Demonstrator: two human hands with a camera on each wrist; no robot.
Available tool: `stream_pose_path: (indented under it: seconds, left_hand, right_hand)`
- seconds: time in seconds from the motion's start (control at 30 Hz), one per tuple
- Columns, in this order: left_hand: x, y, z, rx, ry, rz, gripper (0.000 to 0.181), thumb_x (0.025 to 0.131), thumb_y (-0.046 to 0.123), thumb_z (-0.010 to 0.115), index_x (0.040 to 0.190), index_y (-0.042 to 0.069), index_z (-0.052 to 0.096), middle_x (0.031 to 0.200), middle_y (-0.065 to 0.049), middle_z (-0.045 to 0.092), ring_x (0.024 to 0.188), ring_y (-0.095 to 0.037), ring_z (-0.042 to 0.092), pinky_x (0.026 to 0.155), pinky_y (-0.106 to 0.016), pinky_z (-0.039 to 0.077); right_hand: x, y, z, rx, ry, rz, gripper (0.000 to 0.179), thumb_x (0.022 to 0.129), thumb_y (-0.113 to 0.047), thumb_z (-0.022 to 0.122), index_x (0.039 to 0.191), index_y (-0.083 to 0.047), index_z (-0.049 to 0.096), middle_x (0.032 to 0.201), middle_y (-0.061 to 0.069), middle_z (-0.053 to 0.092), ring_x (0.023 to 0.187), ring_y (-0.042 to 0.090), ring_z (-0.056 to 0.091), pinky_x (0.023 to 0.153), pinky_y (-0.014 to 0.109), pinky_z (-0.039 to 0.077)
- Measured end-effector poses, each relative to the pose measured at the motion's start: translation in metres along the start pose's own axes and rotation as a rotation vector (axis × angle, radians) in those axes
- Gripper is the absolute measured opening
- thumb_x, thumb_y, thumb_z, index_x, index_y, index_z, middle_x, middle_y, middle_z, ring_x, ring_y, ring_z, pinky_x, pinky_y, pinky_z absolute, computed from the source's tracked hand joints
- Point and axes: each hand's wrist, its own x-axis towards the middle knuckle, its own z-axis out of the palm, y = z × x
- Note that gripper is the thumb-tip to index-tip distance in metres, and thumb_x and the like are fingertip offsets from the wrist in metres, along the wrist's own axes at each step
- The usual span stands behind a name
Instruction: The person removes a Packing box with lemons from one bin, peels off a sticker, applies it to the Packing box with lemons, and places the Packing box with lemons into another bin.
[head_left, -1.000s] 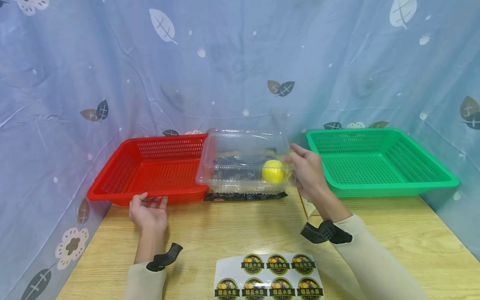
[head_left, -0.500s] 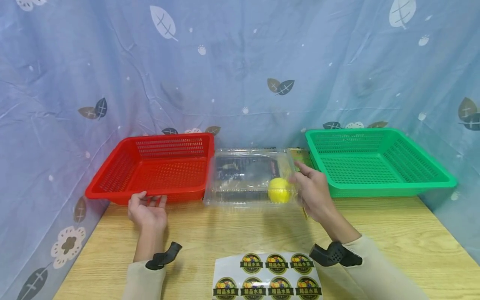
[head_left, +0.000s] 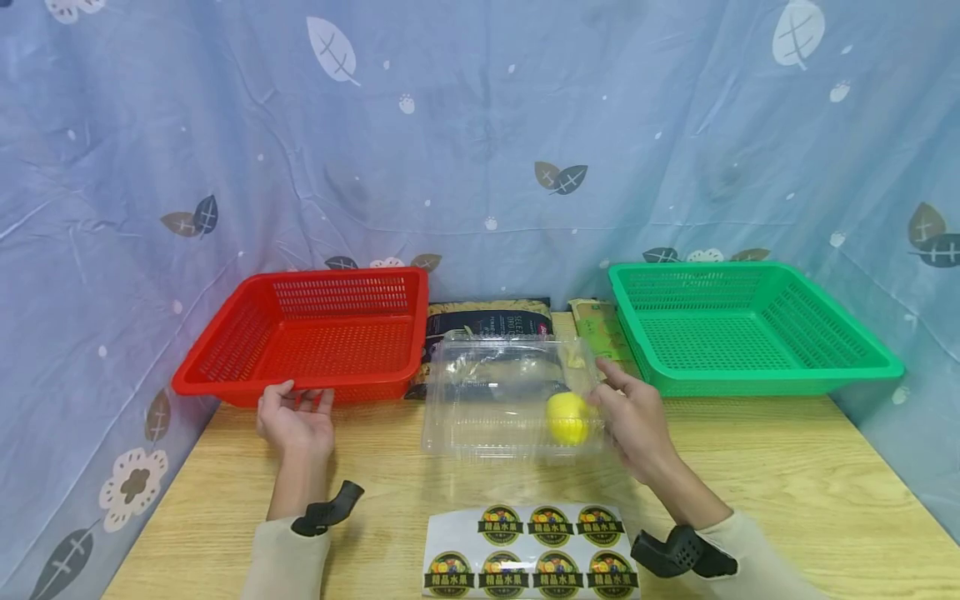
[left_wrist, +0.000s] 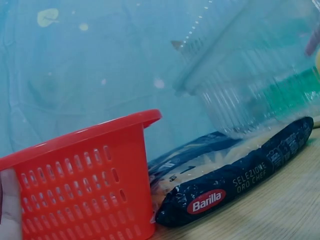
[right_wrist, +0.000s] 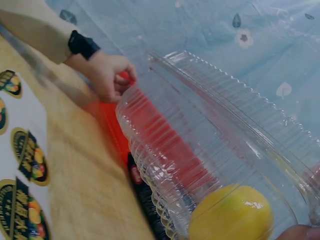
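Note:
My right hand [head_left: 637,425] grips the right end of a clear plastic fruit box [head_left: 487,404], thumb and fingers at its side. Inside, at that end, lies a round yellow fruit [head_left: 568,418], close up in the right wrist view. The left wrist view shows the box raised above the pasta bag [left_wrist: 235,182]. At the left, my left hand [head_left: 296,429] holds the front rim of a red plastic basket [head_left: 375,387], palm up with the thumb at the rim. No contents show in this basket.
A green basket [head_left: 772,382] stands at the back right, a green packet [head_left: 600,329] beside it. A sheet of round stickers [head_left: 452,533] lies at the table's near edge. A patterned curtain [head_left: 480,125] hangs behind and along both sides.
My right hand has brought the clear box with the yellow fruit down and nearer, uncovering the pasta bag and the green packet behind. The left hand stays on the red basket's rim.

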Motion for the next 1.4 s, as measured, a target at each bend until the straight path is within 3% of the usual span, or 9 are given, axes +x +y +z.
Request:
stream_pose_path:
  seconds: [0.1, 0.2, 0.27, 0.33, 0.43, 0.57, 0.73, 1.07, 1.4]
  left_hand:
    - [0.000, -0.001, -0.001, 0.001, 0.003, 0.005, 0.009, 0.092, 0.005, 0.057, 0.097, 0.009, 0.050, 0.080, -0.007, 0.057, 0.063, -0.024, 0.053, 0.068, -0.040, 0.056]
    - [0.001, -0.001, -0.002, 0.001, -0.002, 0.011, 0.008, 0.092, 0.005, 0.056, 0.095, 0.009, 0.050, 0.080, -0.007, 0.057, 0.062, -0.025, 0.053, 0.067, -0.040, 0.056]
    - [0.001, -0.002, -0.002, -0.001, -0.004, 0.013, 0.007, 0.092, 0.004, 0.055, 0.094, 0.009, 0.050, 0.079, -0.007, 0.057, 0.061, -0.025, 0.053, 0.067, -0.040, 0.056]
    - [0.001, -0.002, -0.002, -0.002, -0.009, 0.015, 0.007, 0.092, 0.004, 0.055, 0.094, 0.009, 0.050, 0.079, -0.007, 0.057, 0.060, -0.025, 0.052, 0.066, -0.039, 0.056]
    - [0.002, -0.002, -0.001, -0.002, -0.010, 0.017, 0.007, 0.092, 0.004, 0.056, 0.093, 0.008, 0.050, 0.078, -0.008, 0.057, 0.060, -0.025, 0.052, 0.065, -0.039, 0.056]
    - [0.002, -0.002, -0.001, -0.008, -0.009, 0.016, 0.008, 0.091, 0.004, 0.056, 0.093, 0.008, 0.050, 0.077, -0.008, 0.057, 0.060, -0.025, 0.053, 0.065, -0.040, 0.056]
    - [0.001, -0.003, 0.000, 0.005, -0.007, 0.012, 0.009, 0.093, 0.005, 0.055, 0.098, 0.009, 0.049, 0.078, -0.007, 0.057, 0.061, -0.024, 0.052, 0.067, -0.039, 0.056]
    - [-0.001, -0.002, 0.001, 0.023, -0.007, 0.017, 0.005, 0.093, 0.006, 0.055, 0.093, 0.009, 0.051, 0.077, -0.007, 0.057, 0.062, -0.024, 0.053, 0.069, -0.038, 0.056]
    - [0.000, -0.007, -0.001, 0.050, -0.011, 0.051, 0.008, 0.094, 0.006, 0.057, 0.088, 0.009, 0.053, 0.077, -0.006, 0.057, 0.064, -0.022, 0.054, 0.072, -0.037, 0.056]
  right_hand:
    - [-0.002, 0.006, 0.002, -0.017, 0.000, -0.009, 0.065, 0.093, -0.004, 0.052, 0.156, -0.004, 0.036, 0.131, 0.020, 0.063, 0.034, 0.006, 0.026, 0.032, 0.024, 0.027]
    - [-0.003, 0.011, 0.003, -0.009, 0.007, -0.004, 0.066, 0.092, -0.003, 0.053, 0.155, -0.003, 0.036, 0.096, 0.015, 0.071, 0.033, 0.006, 0.027, 0.032, 0.023, 0.026]
    - [-0.004, 0.014, 0.004, -0.001, 0.013, 0.010, 0.066, 0.091, -0.003, 0.054, 0.155, -0.004, 0.037, 0.064, 0.006, 0.060, 0.033, 0.006, 0.026, 0.032, 0.023, 0.026]
    - [-0.004, 0.018, 0.005, -0.002, 0.007, 0.021, 0.066, 0.092, -0.004, 0.053, 0.156, -0.004, 0.035, 0.057, -0.003, 0.051, 0.033, 0.006, 0.026, 0.033, 0.023, 0.025]
    - [-0.004, 0.025, 0.005, -0.017, 0.010, 0.024, 0.066, 0.093, -0.006, 0.052, 0.156, -0.004, 0.034, 0.051, -0.003, 0.046, 0.033, 0.007, 0.025, 0.033, 0.023, 0.026]
    - [-0.003, 0.036, 0.007, -0.059, 0.035, 0.003, 0.066, 0.093, -0.006, 0.052, 0.156, -0.003, 0.034, 0.075, 0.003, 0.055, 0.036, 0.006, 0.027, 0.034, 0.024, 0.028]
    - [-0.003, 0.046, 0.009, -0.099, 0.072, -0.011, 0.068, 0.091, -0.006, 0.053, 0.156, -0.005, 0.035, 0.097, 0.011, 0.049, 0.040, 0.006, 0.028, 0.036, 0.024, 0.030]
    - [0.000, 0.062, 0.011, -0.230, 0.090, -0.104, 0.065, 0.091, -0.007, 0.055, 0.153, -0.001, 0.038, 0.097, 0.015, 0.053, 0.049, 0.007, 0.036, 0.042, 0.024, 0.035]
    - [-0.007, 0.061, 0.008, -0.294, 0.075, -0.105, 0.061, 0.092, -0.014, 0.059, 0.149, -0.007, 0.038, 0.104, 0.014, 0.051, 0.048, 0.009, 0.039, 0.040, 0.028, 0.039]
